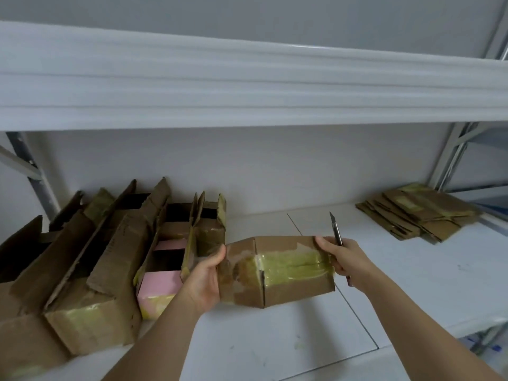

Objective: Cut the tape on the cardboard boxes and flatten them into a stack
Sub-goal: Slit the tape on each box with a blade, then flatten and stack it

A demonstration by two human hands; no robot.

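Crowding left: opened boxes [90,265]

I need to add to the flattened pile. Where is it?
The flattened cardboard stack lies at the far right of the white shelf, beyond the right hand and near the metal upright.

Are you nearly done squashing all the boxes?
Not yet. A flat stack lies at the right, so some are done. The left hand and right hand, which also holds the knife, grip a taped box. Several open boxes wait at the left.
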